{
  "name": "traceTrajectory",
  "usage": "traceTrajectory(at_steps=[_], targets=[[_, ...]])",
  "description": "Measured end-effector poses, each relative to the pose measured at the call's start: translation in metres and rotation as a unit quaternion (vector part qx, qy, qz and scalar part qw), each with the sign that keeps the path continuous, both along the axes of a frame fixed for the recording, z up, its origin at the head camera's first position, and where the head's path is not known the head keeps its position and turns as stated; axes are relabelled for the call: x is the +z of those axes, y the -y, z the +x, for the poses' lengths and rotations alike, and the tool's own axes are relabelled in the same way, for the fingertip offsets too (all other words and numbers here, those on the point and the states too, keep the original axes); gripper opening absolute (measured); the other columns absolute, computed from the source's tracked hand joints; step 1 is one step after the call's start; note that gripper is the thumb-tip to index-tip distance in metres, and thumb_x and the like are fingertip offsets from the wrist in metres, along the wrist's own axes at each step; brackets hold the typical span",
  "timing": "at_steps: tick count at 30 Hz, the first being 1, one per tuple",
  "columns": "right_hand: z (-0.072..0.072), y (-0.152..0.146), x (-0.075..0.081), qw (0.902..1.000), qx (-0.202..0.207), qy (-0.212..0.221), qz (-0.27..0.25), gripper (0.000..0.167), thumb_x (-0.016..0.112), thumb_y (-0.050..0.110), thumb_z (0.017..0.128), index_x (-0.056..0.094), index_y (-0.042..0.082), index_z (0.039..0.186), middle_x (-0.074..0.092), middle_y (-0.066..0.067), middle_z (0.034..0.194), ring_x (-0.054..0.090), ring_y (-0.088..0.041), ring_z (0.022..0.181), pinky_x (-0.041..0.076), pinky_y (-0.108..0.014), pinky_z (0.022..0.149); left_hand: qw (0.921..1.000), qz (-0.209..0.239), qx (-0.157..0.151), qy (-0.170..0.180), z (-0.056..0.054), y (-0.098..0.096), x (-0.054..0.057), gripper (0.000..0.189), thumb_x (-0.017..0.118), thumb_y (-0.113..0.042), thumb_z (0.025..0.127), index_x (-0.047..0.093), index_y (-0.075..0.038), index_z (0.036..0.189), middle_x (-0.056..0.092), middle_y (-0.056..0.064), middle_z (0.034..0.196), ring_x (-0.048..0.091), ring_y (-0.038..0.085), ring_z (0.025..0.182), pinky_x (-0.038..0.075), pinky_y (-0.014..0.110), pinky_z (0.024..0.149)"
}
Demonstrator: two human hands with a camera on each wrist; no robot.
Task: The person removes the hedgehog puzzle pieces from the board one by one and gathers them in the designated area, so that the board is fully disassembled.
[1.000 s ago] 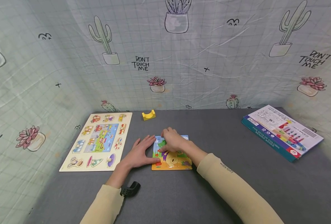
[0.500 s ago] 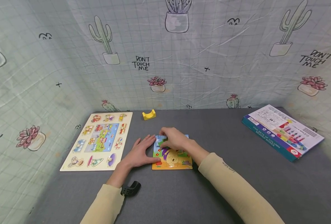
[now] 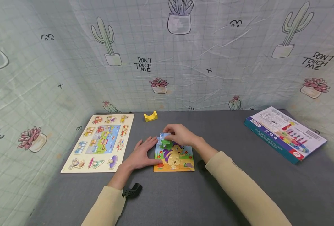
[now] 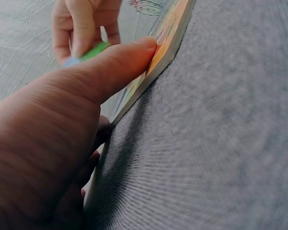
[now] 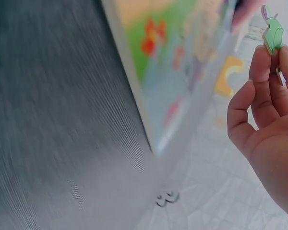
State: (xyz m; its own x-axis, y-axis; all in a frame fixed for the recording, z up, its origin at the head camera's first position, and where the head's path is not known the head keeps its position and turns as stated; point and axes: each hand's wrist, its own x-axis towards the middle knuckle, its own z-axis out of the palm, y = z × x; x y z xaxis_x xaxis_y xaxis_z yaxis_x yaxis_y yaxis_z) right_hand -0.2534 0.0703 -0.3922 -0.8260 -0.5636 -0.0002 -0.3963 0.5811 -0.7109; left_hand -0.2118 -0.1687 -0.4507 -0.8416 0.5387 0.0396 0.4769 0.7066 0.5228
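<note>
A small jigsaw puzzle (image 3: 174, 160) with a purple-and-yellow cartoon animal lies on the grey table in front of me. My right hand (image 3: 181, 135) pinches a blue-and-green puzzle piece (image 3: 166, 144) between thumb and fingers, tilted up over the puzzle's upper left corner. The right wrist view shows the green part of this piece (image 5: 273, 36) standing out beyond the fingertips. My left hand (image 3: 140, 157) lies along the puzzle's left edge with fingers stretched out. In the left wrist view its thumb (image 4: 120, 64) presses on the orange corner, while the other fingers are partly hidden below.
A cream wooden board (image 3: 68, 164) with vehicle and toy pictures lies at the left. Behind the puzzle stands a yellow arched block (image 3: 150, 116). A teal-edged box (image 3: 285, 133) sits at the right back. A cactus-print cloth (image 3: 198, 81) encloses the table's back and sides.
My right hand has risen slightly and shifted right, lifting the blue-and-green puzzle piece out of the upper left corner, so more of the picture shows. My left hand stays in place.
</note>
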Motion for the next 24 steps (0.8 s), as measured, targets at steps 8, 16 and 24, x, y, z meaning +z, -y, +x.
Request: traceTrajectory(at_steps=[8,16,24], targets=[[0.008,-0.023,0.016,0.9998,0.011,-0.008,-0.018,0.021,0.066,0.012,0.1,0.063,0.007,0.12,0.067,0.001,0.096,0.063,-0.016,0.086,0.052,-0.034,0.079,0.9999,0.0,0.006,-0.009,-0.001,-0.002,-0.003,0.091,0.077,-0.056,0.082,0.044,-0.009,0.153,0.034,0.011,0.161,0.02,0.032,0.151,0.004,0.058,0.119],[0.012,-0.062,0.012,0.9994,-0.018,-0.01,-0.028,0.019,0.064,0.01,0.1,0.064,0.006,0.119,0.067,-0.001,0.094,0.062,-0.027,0.084,0.05,-0.036,0.074,0.9982,0.038,-0.009,-0.047,-0.002,0.0,-0.005,0.075,0.08,-0.045,0.083,0.057,-0.008,0.144,0.045,0.013,0.152,0.035,0.033,0.144,0.011,0.061,0.117],[0.012,-0.1,0.006,0.9978,-0.055,-0.025,-0.029,0.018,0.064,0.01,0.1,0.065,0.006,0.118,0.065,-0.007,0.107,0.059,-0.023,0.092,0.05,-0.04,0.079,0.9986,0.03,-0.005,-0.044,0.0,0.003,-0.002,0.073,0.079,-0.047,0.083,0.058,-0.01,0.142,0.049,0.011,0.15,0.031,0.035,0.146,0.014,0.059,0.117]])
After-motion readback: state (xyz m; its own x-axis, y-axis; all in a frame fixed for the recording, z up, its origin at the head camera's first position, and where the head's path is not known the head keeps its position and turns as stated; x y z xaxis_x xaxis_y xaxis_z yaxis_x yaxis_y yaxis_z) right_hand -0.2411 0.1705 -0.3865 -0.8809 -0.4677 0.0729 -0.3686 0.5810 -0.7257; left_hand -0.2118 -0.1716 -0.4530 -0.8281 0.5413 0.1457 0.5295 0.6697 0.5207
